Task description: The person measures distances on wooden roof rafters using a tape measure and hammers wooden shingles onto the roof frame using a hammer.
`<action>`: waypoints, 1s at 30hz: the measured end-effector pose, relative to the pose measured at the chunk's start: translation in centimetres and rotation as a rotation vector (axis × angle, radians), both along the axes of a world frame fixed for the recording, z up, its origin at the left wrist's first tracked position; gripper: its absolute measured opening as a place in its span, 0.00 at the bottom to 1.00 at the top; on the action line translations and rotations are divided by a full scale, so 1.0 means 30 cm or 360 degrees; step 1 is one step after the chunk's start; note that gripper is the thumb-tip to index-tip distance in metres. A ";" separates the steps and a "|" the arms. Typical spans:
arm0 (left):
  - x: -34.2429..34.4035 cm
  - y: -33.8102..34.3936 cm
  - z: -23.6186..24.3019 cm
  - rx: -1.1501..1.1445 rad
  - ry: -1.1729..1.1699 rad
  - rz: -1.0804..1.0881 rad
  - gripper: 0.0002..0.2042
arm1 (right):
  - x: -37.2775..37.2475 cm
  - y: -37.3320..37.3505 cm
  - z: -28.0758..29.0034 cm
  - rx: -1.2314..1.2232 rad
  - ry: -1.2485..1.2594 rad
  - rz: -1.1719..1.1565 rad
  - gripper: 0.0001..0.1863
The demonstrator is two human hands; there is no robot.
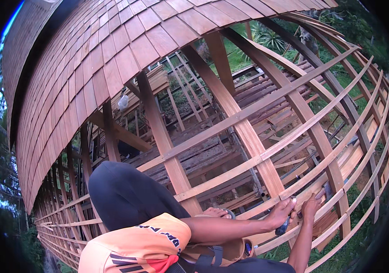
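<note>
My left hand (280,215) is closed at a wooden batten (267,205) of the curved roof frame. Beneath its fingers shows a small dark object (282,228), whose kind I cannot make out. Just to the right, my right hand (310,208) reaches up from the lower edge, its fingers bent against the battens. What those fingers hold, if anything, is too small to tell. A dark grey piece (327,190) lies close beyond its fingertips, by a rafter (333,173).
I sit on the open frame, with one knee (122,191) raised and a sandalled foot (217,212) on the battens. A brown tool pouch (233,255) hangs at my waist. Wooden shingles (112,50) cover the upper roof. Through the gaps, stacked planks (199,159) show far below.
</note>
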State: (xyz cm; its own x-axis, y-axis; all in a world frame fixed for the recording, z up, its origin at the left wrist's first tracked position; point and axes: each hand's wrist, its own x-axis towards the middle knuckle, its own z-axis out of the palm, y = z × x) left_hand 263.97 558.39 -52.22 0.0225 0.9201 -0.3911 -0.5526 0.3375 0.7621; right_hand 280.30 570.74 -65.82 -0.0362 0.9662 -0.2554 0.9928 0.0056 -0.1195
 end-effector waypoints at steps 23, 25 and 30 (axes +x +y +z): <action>-0.422 0.196 0.921 -0.0771 -0.0723 0.0677 0.12 | 0.227 -0.787 1.183 -0.0640 0.0919 -0.0572 0.19; -0.628 0.142 1.068 -0.0783 -0.0720 0.0691 0.13 | 0.239 -0.870 1.414 -0.0802 0.0523 -0.0540 0.26; -1.125 -0.030 1.473 -0.0813 -0.0789 0.0843 0.14 | 0.271 -1.091 1.791 -0.0920 0.0402 -0.0532 0.24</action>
